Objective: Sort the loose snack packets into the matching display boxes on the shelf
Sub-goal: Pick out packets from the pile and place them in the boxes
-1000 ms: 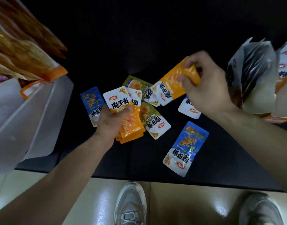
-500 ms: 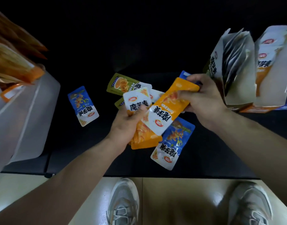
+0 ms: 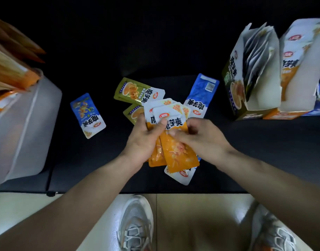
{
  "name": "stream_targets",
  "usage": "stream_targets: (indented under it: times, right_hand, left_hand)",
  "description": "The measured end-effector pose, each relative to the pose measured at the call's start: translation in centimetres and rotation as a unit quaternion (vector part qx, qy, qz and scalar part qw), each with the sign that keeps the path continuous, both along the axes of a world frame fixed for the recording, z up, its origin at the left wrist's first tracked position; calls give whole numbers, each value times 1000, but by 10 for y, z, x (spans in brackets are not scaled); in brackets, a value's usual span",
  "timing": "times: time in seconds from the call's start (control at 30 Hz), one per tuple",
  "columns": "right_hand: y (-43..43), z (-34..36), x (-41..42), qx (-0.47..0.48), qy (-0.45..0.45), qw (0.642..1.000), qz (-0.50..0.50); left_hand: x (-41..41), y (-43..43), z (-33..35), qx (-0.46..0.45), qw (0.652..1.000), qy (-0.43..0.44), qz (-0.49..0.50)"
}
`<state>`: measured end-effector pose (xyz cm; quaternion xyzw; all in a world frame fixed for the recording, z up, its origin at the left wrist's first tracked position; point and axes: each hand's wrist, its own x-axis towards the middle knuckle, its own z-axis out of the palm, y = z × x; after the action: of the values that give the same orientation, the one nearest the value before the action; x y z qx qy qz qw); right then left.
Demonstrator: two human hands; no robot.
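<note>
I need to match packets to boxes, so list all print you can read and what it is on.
"魔芋爽": top orange foil packet held by both hands.
"魔芋爽", upside down: green foil packet, two blue foil packets.
"魔芋爽", partly visible: green display box, orange display box.
Logos, small print: too blurred.

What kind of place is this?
Probably a shop's snack aisle: open cardboard display boxes stand on a dark shelf, with identical branded foil snack packets lying loose beside them.
</note>
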<state>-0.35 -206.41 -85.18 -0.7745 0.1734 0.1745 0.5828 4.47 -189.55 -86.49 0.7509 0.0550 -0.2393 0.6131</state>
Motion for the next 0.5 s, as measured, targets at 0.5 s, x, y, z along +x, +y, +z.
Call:
stream_targets:
  times: [0.5]
  right_hand:
    - [4,-8,-3,269,-1,955,-128]
  left_hand:
    - [-8,10,7,-222,962,158,12]
